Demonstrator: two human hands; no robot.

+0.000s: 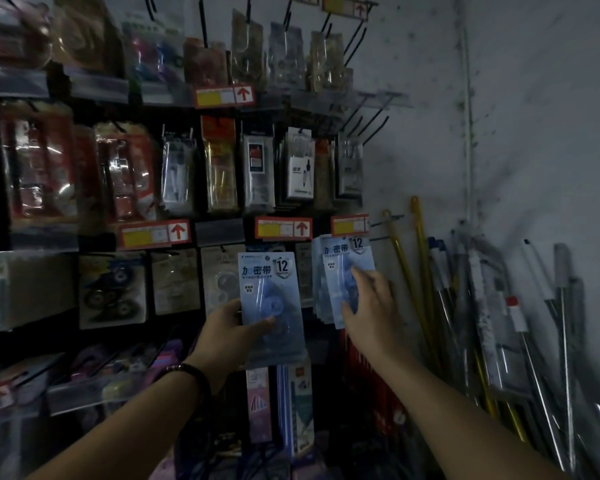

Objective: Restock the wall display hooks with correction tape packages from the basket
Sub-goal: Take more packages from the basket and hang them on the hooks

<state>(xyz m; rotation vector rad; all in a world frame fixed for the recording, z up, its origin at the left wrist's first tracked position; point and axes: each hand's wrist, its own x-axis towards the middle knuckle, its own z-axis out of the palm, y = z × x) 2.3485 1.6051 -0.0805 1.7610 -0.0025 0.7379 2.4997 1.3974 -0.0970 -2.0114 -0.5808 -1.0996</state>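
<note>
My left hand (pixel 231 336) grips a light-blue correction tape package (pixel 271 289), held upright in front of the display at about the third row of hooks. To its right, a bunch of the same blue packages (pixel 336 268) hangs on a hook at the display's right end. My right hand (pixel 369 306) rests on the front package of that bunch, fingers spread over it. I cannot tell whether it grips the package or only touches it. The basket is out of sight.
The wall display holds rows of hanging stationery packs with red-and-yellow price tags (pixel 284 227). Bare hooks (pixel 368 123) stick out at the right end of the second row. Yellow and metal poles (pixel 420 278) lean against the white wall to the right.
</note>
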